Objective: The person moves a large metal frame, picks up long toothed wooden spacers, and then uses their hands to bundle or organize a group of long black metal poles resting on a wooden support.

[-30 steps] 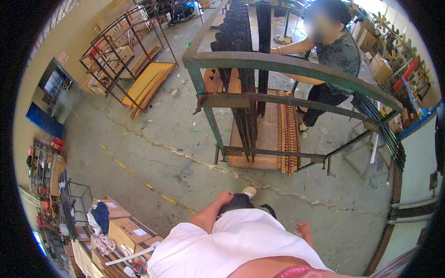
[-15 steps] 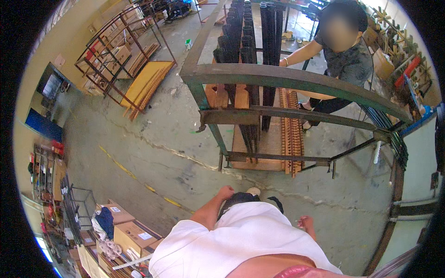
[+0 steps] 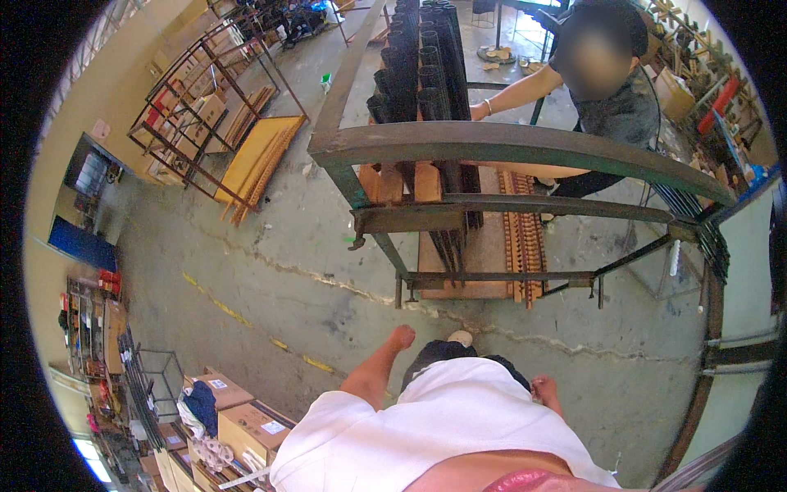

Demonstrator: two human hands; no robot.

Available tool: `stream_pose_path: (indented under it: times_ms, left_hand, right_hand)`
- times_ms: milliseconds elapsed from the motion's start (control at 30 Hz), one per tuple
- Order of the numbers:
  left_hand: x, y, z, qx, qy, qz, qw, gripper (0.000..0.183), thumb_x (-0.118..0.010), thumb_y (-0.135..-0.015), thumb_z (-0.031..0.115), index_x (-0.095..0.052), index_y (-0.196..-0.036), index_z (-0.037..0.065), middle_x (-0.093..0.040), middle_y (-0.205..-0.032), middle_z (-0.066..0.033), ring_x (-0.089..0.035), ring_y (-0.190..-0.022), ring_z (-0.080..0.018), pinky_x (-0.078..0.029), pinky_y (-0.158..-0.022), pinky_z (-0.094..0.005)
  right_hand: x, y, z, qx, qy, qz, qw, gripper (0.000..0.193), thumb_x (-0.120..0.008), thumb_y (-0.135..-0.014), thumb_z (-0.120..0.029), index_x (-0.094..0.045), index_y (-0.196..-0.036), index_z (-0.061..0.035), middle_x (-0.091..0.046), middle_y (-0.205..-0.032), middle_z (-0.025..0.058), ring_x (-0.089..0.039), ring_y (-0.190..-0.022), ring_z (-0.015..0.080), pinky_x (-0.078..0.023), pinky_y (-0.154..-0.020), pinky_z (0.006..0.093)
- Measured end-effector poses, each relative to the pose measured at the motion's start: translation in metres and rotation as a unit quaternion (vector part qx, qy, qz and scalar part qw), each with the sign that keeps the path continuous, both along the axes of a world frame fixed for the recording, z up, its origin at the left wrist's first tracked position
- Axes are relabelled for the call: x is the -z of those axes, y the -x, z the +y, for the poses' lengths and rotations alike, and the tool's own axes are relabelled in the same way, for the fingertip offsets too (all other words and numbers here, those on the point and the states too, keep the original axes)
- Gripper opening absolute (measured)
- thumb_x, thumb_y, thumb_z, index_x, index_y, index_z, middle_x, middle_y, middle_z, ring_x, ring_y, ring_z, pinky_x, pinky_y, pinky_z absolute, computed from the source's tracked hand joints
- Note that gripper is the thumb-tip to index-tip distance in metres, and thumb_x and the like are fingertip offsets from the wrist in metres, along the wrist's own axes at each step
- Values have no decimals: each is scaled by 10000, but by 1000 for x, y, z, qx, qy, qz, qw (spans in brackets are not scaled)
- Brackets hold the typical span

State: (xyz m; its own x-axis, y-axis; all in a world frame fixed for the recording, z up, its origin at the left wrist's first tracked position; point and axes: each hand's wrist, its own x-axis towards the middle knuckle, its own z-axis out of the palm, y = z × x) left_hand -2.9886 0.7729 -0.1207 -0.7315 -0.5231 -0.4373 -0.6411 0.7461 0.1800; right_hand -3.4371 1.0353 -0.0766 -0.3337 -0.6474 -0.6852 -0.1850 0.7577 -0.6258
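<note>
The left hand (image 3: 402, 336) hung at the person's side with its fingers curled loosely in toward the palm, holding nothing. The right hand (image 3: 543, 389) also hung empty, its fingers bent downward, though it was too small and too far tucked beside the white shirt (image 3: 443, 426) to tell whether it was open or closed. Below both sets of fingers lay the cracked concrete floor (image 3: 270, 279), with a broken yellow painted line running across it out beyond the left fingers. Ahead of the fingers, well apart from both hands, stood a green-painted steel frame (image 3: 508, 143), its lower crossbars the parts nearest the fingers. Inside the frame, farther from the fingers, a bundle of dark tubes (image 3: 422, 74) stood stacked on end, and a flat brown board with rows of ribbed orange pieces (image 3: 525, 238) lay on the floor beneath it. Beyond the frame, another person (image 3: 611, 107) in a dark grey shirt reached an arm toward the tubes. Far out past the left fingers stood a rust-red metal rack (image 3: 197, 115) with yellow panels leaning against it, and nearer the person's left side sat cardboard boxes (image 3: 238, 414).
</note>
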Motion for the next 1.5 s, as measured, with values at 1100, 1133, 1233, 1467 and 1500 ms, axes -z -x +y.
stream_pose_path:
  times_ms: [1100,1133,1233,1467,1500]
  left_hand:
    - [-68,42,170,-566,-175,167,788,203,-535,-736,201,-622,-836,48,-617,-740,-136,-599,-688,-252,-470,-634,-356]
    - [-73,44,171,-574,-179,154,784,204,-537,-734,203,-621,-837,47,-617,-753,-139,-599,-704,-254,-469,-644,-357]
    - [-102,52,177,-614,-219,111,751,210,-543,-730,209,-616,-838,45,-616,-803,-146,-595,-760,-260,-465,-680,-361]
    - [-88,48,191,-608,-180,110,766,205,-528,-718,196,-618,-845,64,-618,-809,-146,-596,-753,-263,-463,-677,-364]
    - [-87,40,207,-630,-183,115,746,209,-521,-719,196,-620,-848,65,-617,-809,-147,-596,-753,-265,-463,-679,-364]
  right_hand:
    - [38,82,-15,62,-78,-150,984,154,-478,-779,-167,-499,-864,-40,-562,-642,122,-553,-462,233,-472,-415,351]
    - [34,81,-20,54,-74,-130,987,160,-480,-781,-163,-495,-879,-37,-561,-640,122,-551,-460,230,-471,-413,350]
    - [28,83,-27,11,-46,-120,992,148,-499,-772,-156,-505,-838,-24,-564,-646,125,-553,-462,222,-473,-413,344]
    - [114,119,-4,-227,65,20,971,161,-522,-745,-175,-546,-678,-31,-561,-617,96,-548,-462,194,-462,-417,342]
    - [91,102,-19,-207,-24,-13,978,169,-526,-747,-184,-548,-671,-35,-560,-619,94,-547,-466,191,-460,-418,342]
